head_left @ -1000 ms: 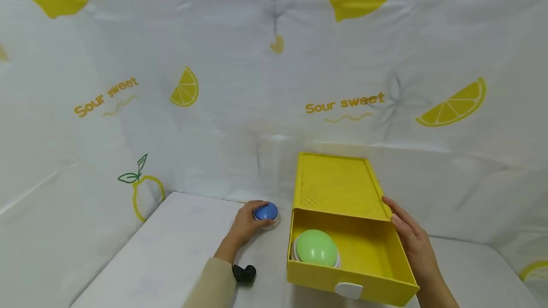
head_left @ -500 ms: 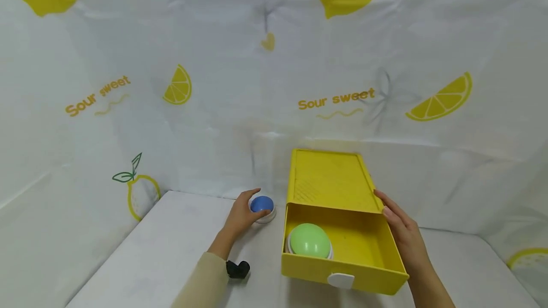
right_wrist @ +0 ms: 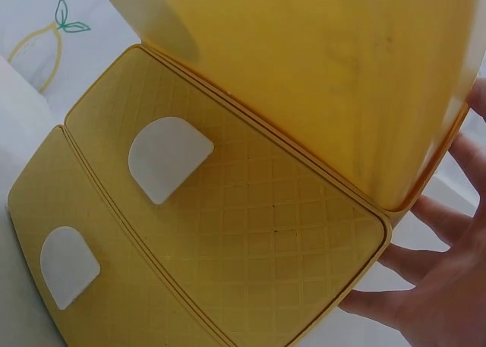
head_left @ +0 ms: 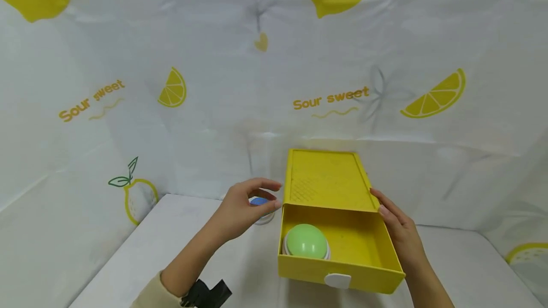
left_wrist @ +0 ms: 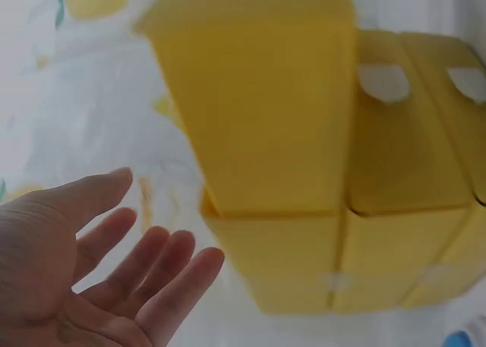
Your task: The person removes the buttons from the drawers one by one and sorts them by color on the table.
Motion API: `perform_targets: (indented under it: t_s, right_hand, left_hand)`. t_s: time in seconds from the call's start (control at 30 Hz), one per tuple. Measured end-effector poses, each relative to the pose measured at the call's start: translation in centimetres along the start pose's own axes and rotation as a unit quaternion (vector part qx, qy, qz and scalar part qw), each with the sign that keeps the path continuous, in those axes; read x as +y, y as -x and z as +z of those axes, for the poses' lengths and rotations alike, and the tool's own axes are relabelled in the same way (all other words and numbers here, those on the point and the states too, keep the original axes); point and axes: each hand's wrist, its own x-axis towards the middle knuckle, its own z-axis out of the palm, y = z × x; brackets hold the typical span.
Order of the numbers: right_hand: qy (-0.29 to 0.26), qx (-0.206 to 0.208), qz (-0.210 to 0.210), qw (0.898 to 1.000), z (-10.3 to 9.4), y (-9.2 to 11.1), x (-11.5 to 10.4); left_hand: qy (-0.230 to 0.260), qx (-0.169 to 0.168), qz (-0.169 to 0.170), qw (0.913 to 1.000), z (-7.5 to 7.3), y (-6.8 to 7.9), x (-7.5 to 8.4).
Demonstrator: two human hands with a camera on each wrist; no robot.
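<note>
A yellow cabinet [head_left: 327, 175] of stacked drawers stands with its top drawer [head_left: 370, 278] pulled out. Inside that drawer, at the left, sits a light green dome [head_left: 306, 241] on a white base. My left hand [head_left: 239, 208] hovers left of the cabinet, holding nothing, its fingers loosely bent and spread. Behind it, a blue dome [head_left: 259, 201] on a white base stands on the table, partly hidden by the hand. My right hand [head_left: 400, 232] touches the cabinet's right side; in the right wrist view its spread fingers [right_wrist: 440, 222] lie along that side.
Two lower drawer fronts with white tabs [right_wrist: 168, 159] show shut below the pulled-out drawer. A white table [head_left: 141, 251] bears the cabinet. A white sheet [head_left: 214, 37] printed with lemons hangs close behind it.
My left hand has let go of the blue dome and moved right and up towards the cabinet. The blue dome stays on the table. My right hand keeps its place on the cabinet.
</note>
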Motion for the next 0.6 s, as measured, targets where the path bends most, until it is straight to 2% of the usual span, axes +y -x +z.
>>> perform_targets:
  t_s: [0.1,0.23,0.43,0.6]
  right_hand:
    - [0.007,-0.002,-0.002,1.000,0.1,0.0,-0.1]
    - [0.018,0.001,0.003,1.000,0.2,0.1,-0.2]
    - [0.007,0.000,-0.001,1.000,0.0,0.0,0.0]
    - [0.000,0.001,-0.007,1.000,0.0,0.0,0.2]
  left_hand:
    - [0.000,-0.044,0.018,0.9989,0.2,0.5,2.2]
    - [0.001,-0.100,0.038,0.9943,0.7,0.6,4.2]
    - [-0.031,-0.157,0.039,0.9864,2.0,0.1,5.9]
    - [-0.095,-0.198,0.046,0.9744,3.4,-0.1,6.7]
